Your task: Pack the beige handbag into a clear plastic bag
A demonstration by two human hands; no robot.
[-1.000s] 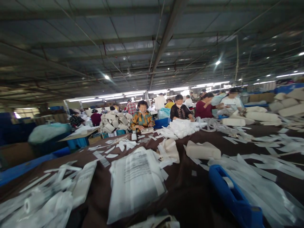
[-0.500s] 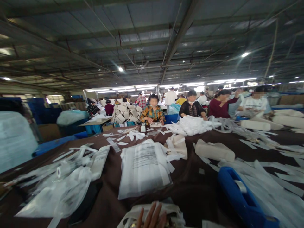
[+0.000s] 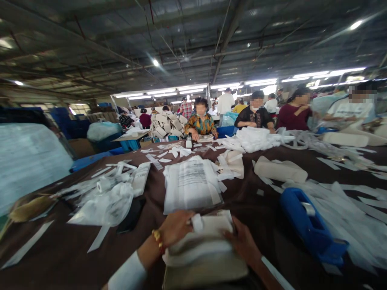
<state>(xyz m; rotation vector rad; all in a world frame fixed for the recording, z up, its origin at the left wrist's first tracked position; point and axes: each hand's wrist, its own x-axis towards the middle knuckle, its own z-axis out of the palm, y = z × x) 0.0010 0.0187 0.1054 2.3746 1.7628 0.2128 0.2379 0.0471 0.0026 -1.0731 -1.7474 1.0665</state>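
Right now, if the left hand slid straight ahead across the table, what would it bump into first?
Probably the printed plastic bags lying just beyond the left hand; depth is hard to judge.

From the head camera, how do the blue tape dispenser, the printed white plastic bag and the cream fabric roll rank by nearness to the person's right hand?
From the right hand:
1. Blue tape dispenser, just to its right on the brown table.
2. Printed white plastic bag, ahead and to the left.
3. Cream fabric roll, farther back on the right.

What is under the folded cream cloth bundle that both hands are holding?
The cloth bundle rests on the brown table cover, left hand and right hand gripping its sides. Anything directly beneath it is covered.
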